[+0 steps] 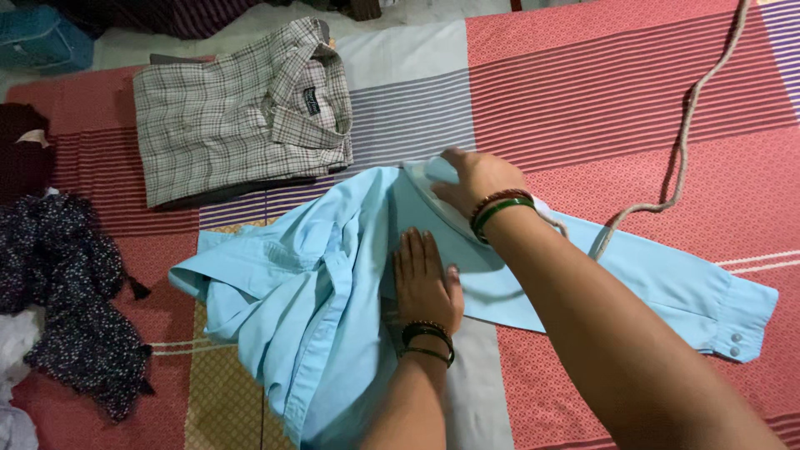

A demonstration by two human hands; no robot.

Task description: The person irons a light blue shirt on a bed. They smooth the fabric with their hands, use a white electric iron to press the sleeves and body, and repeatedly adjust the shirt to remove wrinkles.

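Pressing a light blue cotton shirt (308, 308) flat on a striped red, grey and white bed cover (600, 92), a person works with both hands apart. The left hand (425, 282) lies palm down with fingers spread and straight on the shirt's body, holding nothing, with dark bead and green bangles at the wrist. The right hand (477, 179) is closed over the handle of a pale blue and white electric iron (437, 200), which rests on the shirt just above the left hand, its tip pointing toward the far edge of the cover. Red and green bangles circle the right wrist.

The shirt lies crumpled across the middle of the cover, its body bunched toward the near edge, while one long sleeve (667, 283) runs out flat toward the right edge and ends in a buttoned cuff (742, 321). A beige braided iron cord (692, 125) snakes from the iron across the red stripes to the far right corner.

Near the far left corner sits a folded beige and brown checked shirt (242, 108), well apart from the iron. Along the left edge lies a heap of dark navy dotted fabric (75, 292), with a dark maroon garment (25, 154) beyond it.
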